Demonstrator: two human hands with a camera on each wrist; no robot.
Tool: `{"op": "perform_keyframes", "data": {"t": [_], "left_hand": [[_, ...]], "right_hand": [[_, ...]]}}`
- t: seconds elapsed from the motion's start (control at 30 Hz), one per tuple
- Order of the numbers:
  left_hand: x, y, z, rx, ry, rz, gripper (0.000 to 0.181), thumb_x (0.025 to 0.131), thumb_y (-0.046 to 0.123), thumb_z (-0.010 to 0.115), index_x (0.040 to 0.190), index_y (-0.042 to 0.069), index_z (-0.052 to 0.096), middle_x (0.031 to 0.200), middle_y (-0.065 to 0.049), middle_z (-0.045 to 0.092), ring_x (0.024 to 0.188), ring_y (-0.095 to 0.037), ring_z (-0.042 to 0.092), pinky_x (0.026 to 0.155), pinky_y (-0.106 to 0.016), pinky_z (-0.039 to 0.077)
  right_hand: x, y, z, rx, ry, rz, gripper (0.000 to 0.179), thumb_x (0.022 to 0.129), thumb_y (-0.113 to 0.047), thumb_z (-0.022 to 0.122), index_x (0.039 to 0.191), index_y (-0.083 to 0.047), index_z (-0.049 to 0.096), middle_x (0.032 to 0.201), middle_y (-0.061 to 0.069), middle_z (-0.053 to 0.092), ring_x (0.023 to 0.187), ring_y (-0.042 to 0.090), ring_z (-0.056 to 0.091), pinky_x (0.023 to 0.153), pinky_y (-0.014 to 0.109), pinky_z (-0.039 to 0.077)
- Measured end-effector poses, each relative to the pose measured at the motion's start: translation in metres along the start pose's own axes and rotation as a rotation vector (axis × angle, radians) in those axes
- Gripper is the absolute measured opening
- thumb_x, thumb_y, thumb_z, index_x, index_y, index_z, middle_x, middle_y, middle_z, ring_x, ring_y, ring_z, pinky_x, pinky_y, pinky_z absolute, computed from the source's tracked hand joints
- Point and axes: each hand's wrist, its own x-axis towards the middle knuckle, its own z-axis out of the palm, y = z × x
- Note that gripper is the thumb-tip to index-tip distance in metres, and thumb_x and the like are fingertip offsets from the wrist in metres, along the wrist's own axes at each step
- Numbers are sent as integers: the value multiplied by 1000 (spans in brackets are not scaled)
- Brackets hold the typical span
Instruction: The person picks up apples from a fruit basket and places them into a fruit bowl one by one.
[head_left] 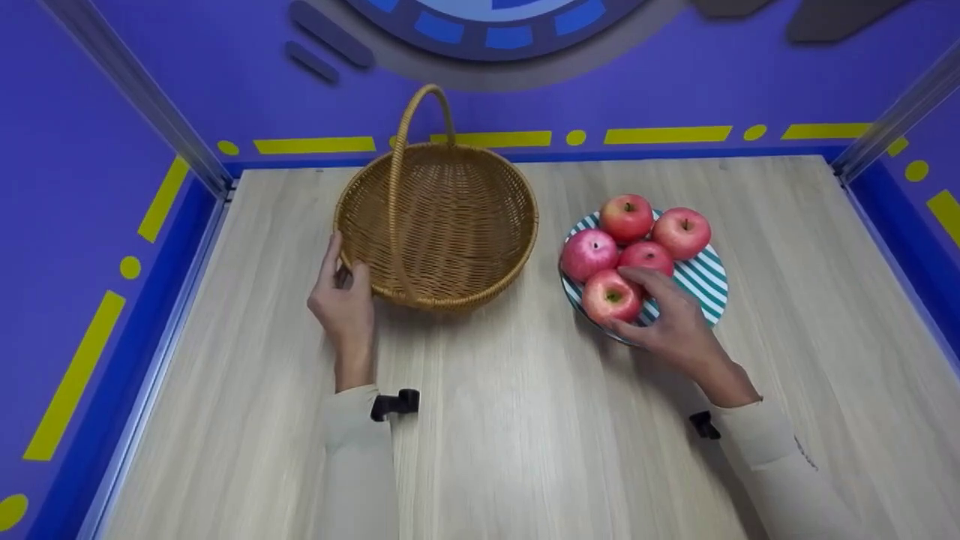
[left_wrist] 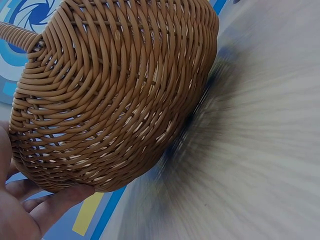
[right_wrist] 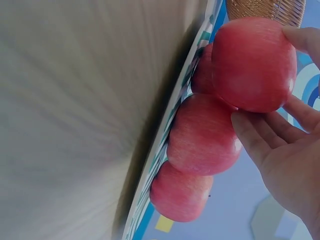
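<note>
A round wicker basket [head_left: 442, 225] with a tall arched handle stands on the left of the table, nothing inside it. My left hand [head_left: 343, 304] holds its left side near the rim; in the left wrist view, fingers [left_wrist: 65, 205] lie against the weave. To the right, several red apples [head_left: 682, 233] sit on a green-and-white striped plate [head_left: 709, 281]. My right hand [head_left: 671, 319] grips the nearest apple [head_left: 612, 296] between thumb and fingers. In the right wrist view this apple [right_wrist: 254, 65] sits higher than its neighbours, and whether it touches them I cannot tell.
The pale wood-grain table [head_left: 510, 420] stretches in front of basket and plate, with a strip of it between them. Blue panels [head_left: 637, 97] with yellow marks enclose the back and both sides.
</note>
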Motion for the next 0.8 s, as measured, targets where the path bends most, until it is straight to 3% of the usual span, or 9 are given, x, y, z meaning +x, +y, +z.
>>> {"op": "perform_keyframes", "data": {"t": [0.17, 0.3, 0.4, 0.8], "left_hand": [[1, -3, -2, 4, -5, 17, 52, 95, -4, 62, 144, 12, 67, 147, -8, 62, 124, -26, 67, 102, -34, 54], [1, -1, -2, 7, 0, 17, 52, 94, -3, 61, 144, 10, 68, 147, -8, 63, 127, -24, 65, 102, -32, 54], [1, 0, -1, 9, 10, 20, 52, 94, -3, 60, 144, 9, 68, 147, -9, 63, 127, -25, 65, 102, -32, 54], [0, 0, 0, -2, 15, -6, 51, 95, -3, 62, 143, 11, 68, 147, -8, 62, 128, -27, 65, 103, -30, 53]], "right_hand": [[-1, 0, 1, -23, -20, 16, 76, 75, -8, 97, 142, -2, 61, 139, 13, 63, 127, 29, 57, 104, 14, 42], [-2, -1, 3, -34, -39, 27, 77, 74, -7, 97, 142, -1, 60, 137, 14, 64, 120, 28, 59, 99, 37, 56], [-2, -2, 2, -36, -46, 38, 78, 74, -6, 98, 142, 0, 59, 135, 15, 64, 118, 28, 59, 94, 50, 57], [-1, -5, 3, -134, 6, 51, 66, 77, -7, 96, 136, 0, 67, 135, 17, 60, 126, 35, 55, 95, 55, 58]]}}
